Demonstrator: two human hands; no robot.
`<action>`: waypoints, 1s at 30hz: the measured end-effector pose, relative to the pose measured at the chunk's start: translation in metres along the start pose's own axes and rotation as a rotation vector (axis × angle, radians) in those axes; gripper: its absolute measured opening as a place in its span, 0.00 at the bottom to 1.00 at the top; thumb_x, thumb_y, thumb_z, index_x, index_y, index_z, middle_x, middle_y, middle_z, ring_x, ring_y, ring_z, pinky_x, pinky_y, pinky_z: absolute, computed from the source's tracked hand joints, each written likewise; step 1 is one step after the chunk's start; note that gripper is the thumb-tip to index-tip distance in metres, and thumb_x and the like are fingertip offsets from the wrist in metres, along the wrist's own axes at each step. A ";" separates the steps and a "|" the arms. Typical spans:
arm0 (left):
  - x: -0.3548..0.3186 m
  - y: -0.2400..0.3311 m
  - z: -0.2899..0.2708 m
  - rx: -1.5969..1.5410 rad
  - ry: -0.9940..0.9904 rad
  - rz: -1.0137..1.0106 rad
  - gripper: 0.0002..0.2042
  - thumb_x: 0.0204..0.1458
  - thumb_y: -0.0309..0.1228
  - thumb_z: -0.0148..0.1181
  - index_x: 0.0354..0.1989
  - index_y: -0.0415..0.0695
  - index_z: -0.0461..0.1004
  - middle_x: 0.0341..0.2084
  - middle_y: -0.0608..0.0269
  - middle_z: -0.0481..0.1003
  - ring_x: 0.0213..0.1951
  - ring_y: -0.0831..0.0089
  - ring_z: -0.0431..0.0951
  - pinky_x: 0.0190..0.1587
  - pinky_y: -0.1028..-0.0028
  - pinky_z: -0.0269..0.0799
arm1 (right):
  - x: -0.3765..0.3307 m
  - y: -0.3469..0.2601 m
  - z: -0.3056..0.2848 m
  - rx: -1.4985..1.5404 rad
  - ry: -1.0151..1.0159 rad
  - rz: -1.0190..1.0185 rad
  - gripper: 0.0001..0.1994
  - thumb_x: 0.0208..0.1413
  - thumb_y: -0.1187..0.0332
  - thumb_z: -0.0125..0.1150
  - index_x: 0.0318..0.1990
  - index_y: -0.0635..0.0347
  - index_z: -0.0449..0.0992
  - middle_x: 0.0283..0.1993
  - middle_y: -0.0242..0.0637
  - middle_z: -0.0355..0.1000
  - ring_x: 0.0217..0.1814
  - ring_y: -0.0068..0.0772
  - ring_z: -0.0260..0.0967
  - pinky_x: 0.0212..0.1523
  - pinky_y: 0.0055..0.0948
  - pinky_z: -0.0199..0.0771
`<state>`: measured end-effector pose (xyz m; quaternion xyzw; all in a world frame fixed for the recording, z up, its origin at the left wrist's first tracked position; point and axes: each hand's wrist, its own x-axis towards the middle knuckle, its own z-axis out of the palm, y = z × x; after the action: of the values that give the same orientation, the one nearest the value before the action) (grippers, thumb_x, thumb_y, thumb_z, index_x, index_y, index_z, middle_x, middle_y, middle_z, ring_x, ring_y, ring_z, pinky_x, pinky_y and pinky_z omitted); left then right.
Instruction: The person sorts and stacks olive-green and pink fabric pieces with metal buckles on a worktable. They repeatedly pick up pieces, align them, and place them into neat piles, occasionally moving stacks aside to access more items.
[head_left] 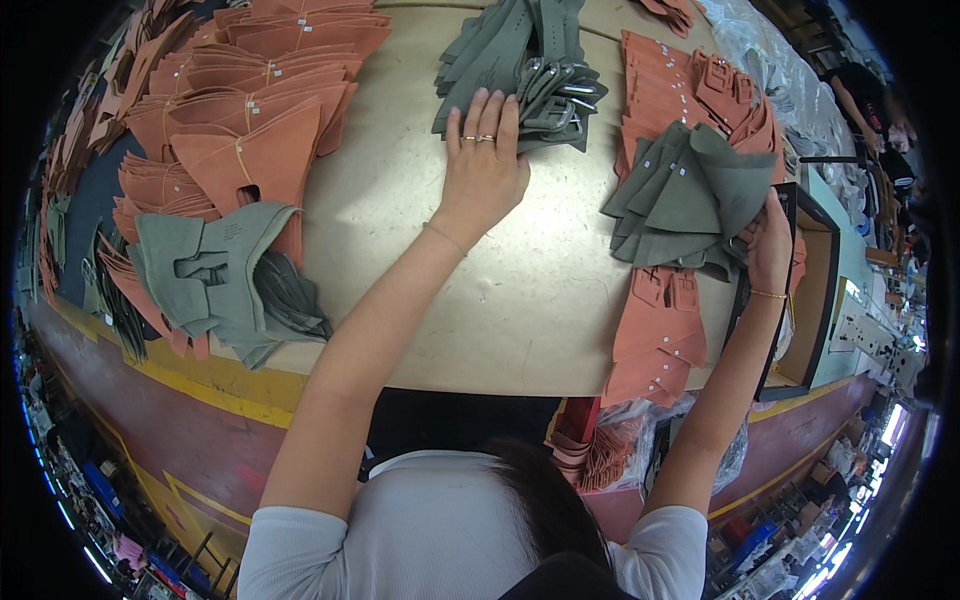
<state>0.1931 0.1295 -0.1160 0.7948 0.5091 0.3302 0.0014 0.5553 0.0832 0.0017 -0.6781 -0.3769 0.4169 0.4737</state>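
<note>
My left hand point(487, 170) lies with its fingers stretched out on a pile of grey-green leather straps with metal buckles point(520, 75), at the far middle of the table. Over on the right, my right hand point(768, 240) has its fingers curled round the edge of a fanned stack of grey-green leather pieces point(690, 195). Part of those fingers is hidden behind the leather. Small white labels dot the stack, which rests on top of orange leather pieces point(655, 335) with buckle-shaped ends.
Tied bundles of orange leather pieces point(255, 140) fill the table's left side, with grey-green cut pieces point(205, 270) in front. A black-edged open box point(818, 290) stands beside my right forearm. Clear plastic wrapping point(770, 60) lies far right. The pale tabletop point(470, 320) ends before my body.
</note>
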 end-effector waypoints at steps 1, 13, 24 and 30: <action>0.000 0.000 0.000 -0.001 0.015 -0.023 0.38 0.47 0.32 0.64 0.66 0.38 0.50 0.64 0.40 0.53 0.68 0.45 0.52 0.67 0.44 0.44 | -0.001 -0.002 0.002 0.019 -0.001 -0.005 0.21 0.69 0.54 0.40 0.51 0.61 0.72 0.42 0.35 0.77 0.41 0.23 0.75 0.40 0.21 0.73; 0.031 -0.030 -0.023 -0.271 -0.093 -0.293 0.33 0.45 0.37 0.68 0.62 0.51 0.64 0.63 0.31 0.55 0.65 0.40 0.56 0.67 0.53 0.51 | -0.008 -0.012 0.010 -0.109 -0.040 0.078 0.23 0.68 0.50 0.40 0.53 0.60 0.71 0.46 0.40 0.78 0.50 0.28 0.74 0.44 0.21 0.71; 0.077 -0.020 -0.046 -0.510 -0.357 -0.668 0.38 0.46 0.39 0.71 0.62 0.35 0.58 0.53 0.33 0.69 0.57 0.50 0.71 0.58 0.62 0.66 | -0.008 -0.008 0.012 -0.179 -0.039 0.026 0.16 0.66 0.56 0.50 0.51 0.57 0.73 0.43 0.36 0.79 0.47 0.23 0.76 0.35 0.16 0.72; 0.040 0.026 -0.059 -0.606 -0.228 -0.342 0.30 0.45 0.28 0.63 0.58 0.40 0.60 0.44 0.38 0.73 0.44 0.44 0.75 0.47 0.56 0.70 | -0.008 -0.006 0.015 -0.195 -0.008 0.004 0.16 0.65 0.57 0.52 0.51 0.58 0.73 0.42 0.36 0.79 0.45 0.22 0.76 0.32 0.16 0.73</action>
<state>0.1937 0.1301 -0.0399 0.6934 0.5105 0.3702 0.3487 0.5377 0.0824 0.0056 -0.7200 -0.4161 0.3819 0.4033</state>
